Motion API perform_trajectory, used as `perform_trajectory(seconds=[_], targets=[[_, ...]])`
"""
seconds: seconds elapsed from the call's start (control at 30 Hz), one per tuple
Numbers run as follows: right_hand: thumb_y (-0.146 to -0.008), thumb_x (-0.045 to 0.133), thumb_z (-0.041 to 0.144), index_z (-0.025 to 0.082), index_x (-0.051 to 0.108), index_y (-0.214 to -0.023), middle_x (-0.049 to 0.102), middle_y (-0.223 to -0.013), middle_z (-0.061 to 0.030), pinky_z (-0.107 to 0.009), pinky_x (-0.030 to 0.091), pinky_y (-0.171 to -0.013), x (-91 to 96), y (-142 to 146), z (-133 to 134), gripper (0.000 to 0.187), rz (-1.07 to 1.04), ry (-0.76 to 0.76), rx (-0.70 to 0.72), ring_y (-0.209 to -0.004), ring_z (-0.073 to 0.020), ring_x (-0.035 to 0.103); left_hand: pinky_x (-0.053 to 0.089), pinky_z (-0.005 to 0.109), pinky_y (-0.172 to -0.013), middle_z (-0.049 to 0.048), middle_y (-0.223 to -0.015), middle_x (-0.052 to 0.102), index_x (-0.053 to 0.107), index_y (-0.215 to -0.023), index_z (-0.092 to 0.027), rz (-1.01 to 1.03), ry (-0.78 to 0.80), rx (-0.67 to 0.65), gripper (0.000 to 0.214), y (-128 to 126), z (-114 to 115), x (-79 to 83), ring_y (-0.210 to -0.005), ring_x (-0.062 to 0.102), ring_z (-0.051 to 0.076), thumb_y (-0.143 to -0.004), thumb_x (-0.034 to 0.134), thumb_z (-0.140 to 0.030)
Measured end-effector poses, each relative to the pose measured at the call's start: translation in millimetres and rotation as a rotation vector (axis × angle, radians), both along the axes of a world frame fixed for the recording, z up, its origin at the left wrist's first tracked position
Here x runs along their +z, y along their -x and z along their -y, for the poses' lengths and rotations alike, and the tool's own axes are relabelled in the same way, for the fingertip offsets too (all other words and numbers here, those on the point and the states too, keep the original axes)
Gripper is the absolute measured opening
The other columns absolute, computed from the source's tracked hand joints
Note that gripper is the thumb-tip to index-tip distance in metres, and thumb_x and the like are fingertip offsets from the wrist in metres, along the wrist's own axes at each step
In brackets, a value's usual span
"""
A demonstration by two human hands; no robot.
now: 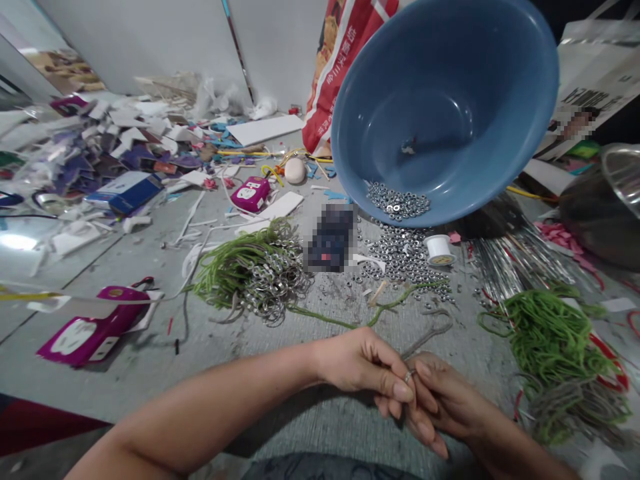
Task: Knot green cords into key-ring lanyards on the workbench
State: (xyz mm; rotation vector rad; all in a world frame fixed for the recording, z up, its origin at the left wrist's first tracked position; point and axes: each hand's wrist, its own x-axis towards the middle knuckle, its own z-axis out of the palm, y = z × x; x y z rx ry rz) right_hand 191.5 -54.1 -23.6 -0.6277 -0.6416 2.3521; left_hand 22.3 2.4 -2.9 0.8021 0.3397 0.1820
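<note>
My left hand (367, 363) and my right hand (440, 400) meet low in the middle of the view, fingers pinched together. Between the fingertips sits a small metal ring or nut (409, 376). A green cord (380, 310) runs from my left hand up across the floor toward a pile of small metal nuts (400, 257). A bundle of green cords with metal rings (255, 270) lies to the left. Another heap of green cords (550, 337) lies at the right.
A tilted blue plastic basin (445, 107) holds more nuts at its lower rim. A white thread spool (440, 249), scissors (430, 330), magenta boxes (87, 333), a blue box (125, 191), paper scraps, a red bag (345, 60) and a metal bowl (625, 180) surround the spot.
</note>
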Motion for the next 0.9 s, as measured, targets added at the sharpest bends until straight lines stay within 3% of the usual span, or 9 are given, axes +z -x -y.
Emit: perform_trajectory(seconds=[0.27,0.5,0.7,0.9], targets=[[-0.075,0.057,0.054,0.014,0.038,-0.044,0.059,-0.045,-0.0038,-0.014,0.035,-0.028,0.2,0.1,-1.3,0.054,0.026,0.027,0.01,-0.033,-0.0096,0.054,0.051,0.021,-0.049,0.0012,-0.058,0.065,0.062,-0.074,-0.01,0.164,0.104,-0.169,0.04,-2.2,-6.5,-2.7,-0.053,0.063,0.012,-0.066,0.07,-0.049],[-0.075,0.058,0.051,0.011,0.048,-0.048,0.059,-0.047,-0.0046,-0.015,0.038,-0.029,-2.2,-1.9,-1.4,0.049,0.046,0.006,0.057,-0.034,-0.0092,0.053,0.05,0.022,-0.05,0.0035,-0.069,0.067,0.064,-0.086,-0.009,0.109,0.034,-0.264,0.043,1.0,-10.5,-3.8,-0.057,0.063,0.012,-0.072,0.064,-0.049],[-0.075,0.059,0.051,0.012,0.05,-0.056,0.053,-0.04,0.0014,-0.011,0.026,-0.022,-3.2,-9.6,-5.4,0.044,0.133,0.013,0.141,-0.023,-0.0036,0.038,0.047,0.022,-0.048,-0.0008,-0.057,0.064,0.057,-0.071,-0.013,0.067,0.013,-0.305,0.044,2.8,-11.8,-2.1,-0.045,0.059,0.01,-0.069,0.063,-0.056],[-0.073,0.059,0.054,0.016,0.038,-0.05,0.053,-0.041,0.0003,-0.013,0.029,-0.024,0.9,-6.5,-5.9,0.05,0.135,-0.003,0.112,-0.025,-0.0046,0.039,0.045,0.02,-0.047,-0.0007,-0.058,0.064,0.055,-0.067,-0.013,0.015,0.003,-0.28,0.047,3.0,-10.5,-1.1,-0.046,0.059,0.01,-0.065,0.064,-0.06]])
